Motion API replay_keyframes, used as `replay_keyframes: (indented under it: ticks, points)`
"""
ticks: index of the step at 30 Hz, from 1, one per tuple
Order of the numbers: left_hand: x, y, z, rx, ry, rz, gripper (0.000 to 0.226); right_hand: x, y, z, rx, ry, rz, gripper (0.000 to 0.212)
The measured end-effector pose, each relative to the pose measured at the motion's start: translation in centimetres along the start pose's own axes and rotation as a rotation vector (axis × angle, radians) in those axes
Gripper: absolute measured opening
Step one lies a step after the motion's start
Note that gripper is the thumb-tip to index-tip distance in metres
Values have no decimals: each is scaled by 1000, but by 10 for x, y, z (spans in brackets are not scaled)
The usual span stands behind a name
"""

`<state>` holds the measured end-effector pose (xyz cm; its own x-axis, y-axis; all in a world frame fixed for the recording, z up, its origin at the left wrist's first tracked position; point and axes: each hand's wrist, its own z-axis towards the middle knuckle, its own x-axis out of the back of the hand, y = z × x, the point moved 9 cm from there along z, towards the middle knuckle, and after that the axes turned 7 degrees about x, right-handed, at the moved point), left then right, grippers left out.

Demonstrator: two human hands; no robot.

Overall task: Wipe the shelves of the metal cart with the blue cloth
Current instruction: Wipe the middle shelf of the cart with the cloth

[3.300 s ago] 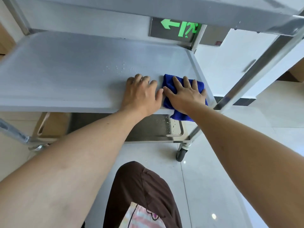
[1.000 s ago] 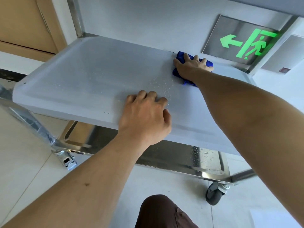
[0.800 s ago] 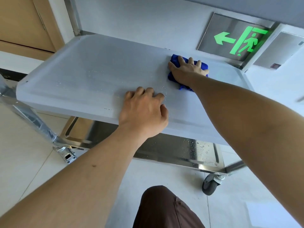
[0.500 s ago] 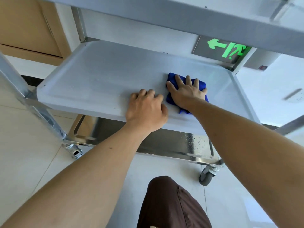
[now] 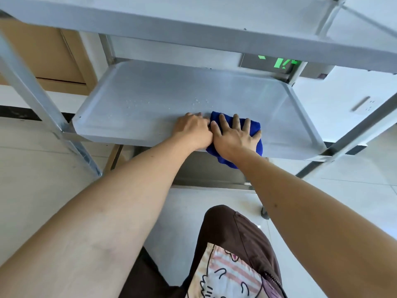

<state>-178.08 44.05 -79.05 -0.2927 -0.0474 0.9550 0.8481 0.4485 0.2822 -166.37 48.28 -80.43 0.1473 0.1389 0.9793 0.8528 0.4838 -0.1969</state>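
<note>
The metal cart's middle shelf point(image 5: 150, 100) lies ahead of me, with water droplets point(image 5: 199, 102) on its middle. The blue cloth point(image 5: 223, 160) sits at the shelf's front edge, right of centre, and part of it hangs over the rim. My right hand point(image 5: 234, 136) presses flat on the cloth with its fingers spread. My left hand point(image 5: 193, 130) rests on the shelf's front edge just left of the cloth, touching the right hand, and holds nothing.
The cart's top shelf point(image 5: 193, 24) overhangs close above. The bottom shelf point(image 5: 204, 171) shows under my arms, with a caster point(image 5: 264, 211) on the tiled floor. Slanted cart legs point(image 5: 32, 87) stand either side. A green exit sign point(image 5: 277, 63) glows on the wall behind.
My right hand dragged the blue cloth from the shelf's back edge to the front edge, ending beside my left hand. The left hand stayed on the front rim. My view pulled back.
</note>
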Motion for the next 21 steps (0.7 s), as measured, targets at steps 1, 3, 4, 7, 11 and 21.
replay_keyframes:
  ticks: [1,3,4,7,11,21]
  points:
    - [1,-6,-3,-8,-29,-55,49,-1,-6,-3,-10,1,-2,69]
    - [11,-25,-12,-33,74,-132,51,-6,-21,-8,-10,8,-24,74]
    - [20,-40,-18,-22,178,-127,49,-9,-32,-10,5,14,-35,77]
    - [30,-88,-17,106,294,-9,46,-19,-70,-9,84,15,-67,81]
    - [30,-109,-4,203,291,66,46,-24,-95,6,122,34,-125,72]
    - [32,-104,-5,159,399,-2,38,-20,-98,80,118,-33,-117,65]
